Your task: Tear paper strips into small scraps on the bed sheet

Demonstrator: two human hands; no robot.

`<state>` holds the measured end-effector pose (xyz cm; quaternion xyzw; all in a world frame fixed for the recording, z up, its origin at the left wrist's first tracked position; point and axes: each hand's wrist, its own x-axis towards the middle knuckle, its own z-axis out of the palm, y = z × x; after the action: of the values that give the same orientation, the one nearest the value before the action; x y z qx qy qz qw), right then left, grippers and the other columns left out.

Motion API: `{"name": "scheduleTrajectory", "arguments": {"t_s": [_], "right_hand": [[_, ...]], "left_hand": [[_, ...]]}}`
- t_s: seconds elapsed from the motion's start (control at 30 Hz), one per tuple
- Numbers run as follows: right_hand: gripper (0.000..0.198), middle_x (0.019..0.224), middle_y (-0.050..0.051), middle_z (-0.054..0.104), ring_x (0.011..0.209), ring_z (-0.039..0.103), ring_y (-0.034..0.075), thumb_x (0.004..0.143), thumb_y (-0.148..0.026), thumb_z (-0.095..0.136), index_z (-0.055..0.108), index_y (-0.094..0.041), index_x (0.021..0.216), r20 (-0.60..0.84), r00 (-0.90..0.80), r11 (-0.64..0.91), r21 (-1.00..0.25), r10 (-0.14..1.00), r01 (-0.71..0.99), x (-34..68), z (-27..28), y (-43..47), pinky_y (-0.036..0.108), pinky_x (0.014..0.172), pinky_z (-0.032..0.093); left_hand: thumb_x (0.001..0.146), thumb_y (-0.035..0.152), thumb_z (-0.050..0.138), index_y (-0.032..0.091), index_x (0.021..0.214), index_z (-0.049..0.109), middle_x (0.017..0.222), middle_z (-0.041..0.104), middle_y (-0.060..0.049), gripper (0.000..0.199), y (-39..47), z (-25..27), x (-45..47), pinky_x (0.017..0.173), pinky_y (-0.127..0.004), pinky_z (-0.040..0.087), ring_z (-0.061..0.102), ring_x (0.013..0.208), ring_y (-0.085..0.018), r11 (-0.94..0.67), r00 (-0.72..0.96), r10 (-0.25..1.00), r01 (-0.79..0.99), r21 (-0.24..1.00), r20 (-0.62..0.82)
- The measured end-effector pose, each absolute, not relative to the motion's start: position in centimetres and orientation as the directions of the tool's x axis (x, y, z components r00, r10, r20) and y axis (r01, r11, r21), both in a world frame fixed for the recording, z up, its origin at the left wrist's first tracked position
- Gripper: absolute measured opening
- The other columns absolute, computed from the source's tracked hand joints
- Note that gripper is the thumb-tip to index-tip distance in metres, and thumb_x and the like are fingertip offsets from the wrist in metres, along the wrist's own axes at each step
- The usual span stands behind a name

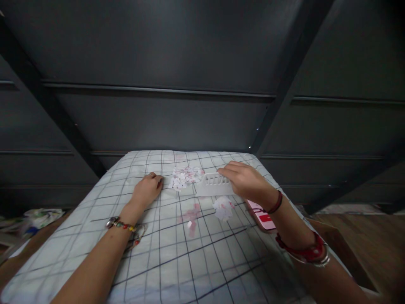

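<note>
My right hand (245,179) is closed on the right end of a flat white plastic piece with a row of slots (210,191). It stands tilted over the checked cloth, and its far left edge reaches the heap of torn paper scraps (183,177). These scraps are white with pink marks. On the other side of the heap, my left hand (147,188) rests on the cloth with its fingers curled in, and I see nothing in them. Nearer to me lie a smaller clump of scraps (223,207) and some pink, thin pieces (190,217).
The white cloth with dark grid lines (164,261) covers the surface under both hands. A pink phone-like item (263,218) lies under my right wrist. Dark panels (177,126) rise behind the far edge. A wooden floor (373,236) shows at right.
</note>
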<state>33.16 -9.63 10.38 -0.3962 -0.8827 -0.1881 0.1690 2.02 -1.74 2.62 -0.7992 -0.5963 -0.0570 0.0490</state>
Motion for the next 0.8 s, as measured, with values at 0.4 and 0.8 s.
{"name": "scheduleTrajectory", "arguments": {"t_s": [0.4,0.8], "right_hand": [[0.032,0.079,0.007,0.068,0.076,0.058,0.019,0.082,0.004,0.043,0.067,-0.014,0.093,0.311,-0.683,0.613,0.303,0.661,0.73,29.5,11.0,-11.7,0.031,0.07,0.046],[0.039,0.095,0.014,0.074,0.091,0.067,0.022,0.074,0.007,0.046,0.07,-0.01,0.1,0.144,-0.356,0.324,0.207,0.923,0.923,27.8,13.1,-14.3,0.029,0.078,0.049]], "left_hand": [[0.093,0.024,0.035,0.015,0.104,0.068,0.11,0.066,-0.012,0.036,-2.8,3.4,1.7,0.084,-0.031,0.052,0.065,0.096,-0.021,-0.272,0.265,0.953,0.962,0.029,0.149],[0.094,0.025,0.035,0.017,0.108,0.068,0.113,0.066,-0.013,0.036,-2.5,2.9,1.3,0.083,-0.032,0.051,0.065,0.101,-0.022,-0.275,0.262,0.95,0.96,0.053,0.17]]}}
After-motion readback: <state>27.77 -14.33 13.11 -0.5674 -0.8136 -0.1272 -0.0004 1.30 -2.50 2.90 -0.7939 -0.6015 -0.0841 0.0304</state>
